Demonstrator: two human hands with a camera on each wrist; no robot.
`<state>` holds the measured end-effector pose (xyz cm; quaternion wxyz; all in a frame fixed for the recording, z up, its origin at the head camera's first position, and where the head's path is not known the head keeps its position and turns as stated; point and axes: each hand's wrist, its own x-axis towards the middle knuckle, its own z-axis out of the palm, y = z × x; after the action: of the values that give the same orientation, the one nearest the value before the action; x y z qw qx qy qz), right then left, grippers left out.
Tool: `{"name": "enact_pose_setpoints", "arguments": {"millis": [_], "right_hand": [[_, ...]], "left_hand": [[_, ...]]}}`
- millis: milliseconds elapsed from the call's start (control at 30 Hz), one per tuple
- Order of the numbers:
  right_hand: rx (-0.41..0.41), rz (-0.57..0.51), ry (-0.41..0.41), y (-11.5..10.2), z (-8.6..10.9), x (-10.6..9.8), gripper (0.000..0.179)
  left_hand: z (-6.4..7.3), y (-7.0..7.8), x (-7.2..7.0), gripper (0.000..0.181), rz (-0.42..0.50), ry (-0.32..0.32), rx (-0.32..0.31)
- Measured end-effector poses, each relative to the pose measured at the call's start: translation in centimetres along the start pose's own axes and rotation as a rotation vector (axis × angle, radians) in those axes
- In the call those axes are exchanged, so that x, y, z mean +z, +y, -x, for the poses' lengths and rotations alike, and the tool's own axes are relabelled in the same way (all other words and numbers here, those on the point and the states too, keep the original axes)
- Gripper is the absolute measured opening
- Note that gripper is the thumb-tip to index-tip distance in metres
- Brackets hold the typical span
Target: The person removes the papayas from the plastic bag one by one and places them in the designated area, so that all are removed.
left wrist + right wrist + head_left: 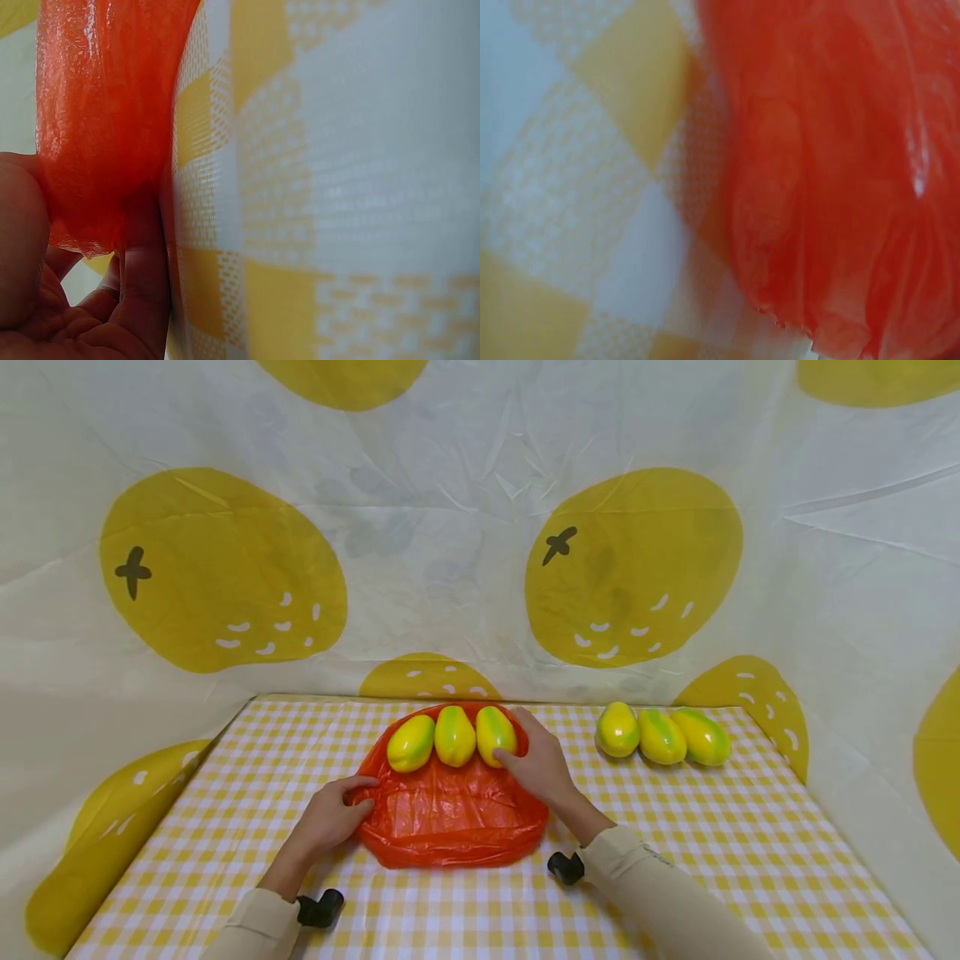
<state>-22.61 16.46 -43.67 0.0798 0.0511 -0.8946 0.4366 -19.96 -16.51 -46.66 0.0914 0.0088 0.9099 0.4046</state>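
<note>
Watching left hand [332, 814] pinch red bag [457, 802] at its left edge; right hand [543, 767] at bag's right edge, thumb touching rightmost fruit [495, 731] of three on bag; I can't tell its grip.

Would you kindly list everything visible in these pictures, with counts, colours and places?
Plastic bag: one, red, mid-table, lying open
Fruits on the bag: three, yellow-green, in a row along its far part
Loose fruits: three, yellow-green, on the cloth, right of the bag
Cloth: one, yellow-white checked, over the table
Backdrop: white, yellow-printed, behind
Wrist devices: two, black, one by each cuff
Sleeves: two, beige, near edge
Left grip: one, bare, pinching the bag's left edge
Right grip: one, bare, thumb touching the bag's rightmost fruit
</note>
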Motion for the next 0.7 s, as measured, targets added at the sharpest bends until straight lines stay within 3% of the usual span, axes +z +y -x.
{"name": "enact_pose_setpoints", "arguments": {"millis": [433, 700], "right_hand": [[0.001, 0.004, -0.054, -0.1, -0.4, 1.0, 0.076], [-0.062, 0.025, -0.041, 0.3, -0.7, 1.8, 0.075]], "left_hand": [[0.0, 0.3, 0.1, 0.038, 0.017, -0.01, -0.043], [0.1, 0.2, 0.1, 0.037, 0.007, -0.007, -0.047]]}}
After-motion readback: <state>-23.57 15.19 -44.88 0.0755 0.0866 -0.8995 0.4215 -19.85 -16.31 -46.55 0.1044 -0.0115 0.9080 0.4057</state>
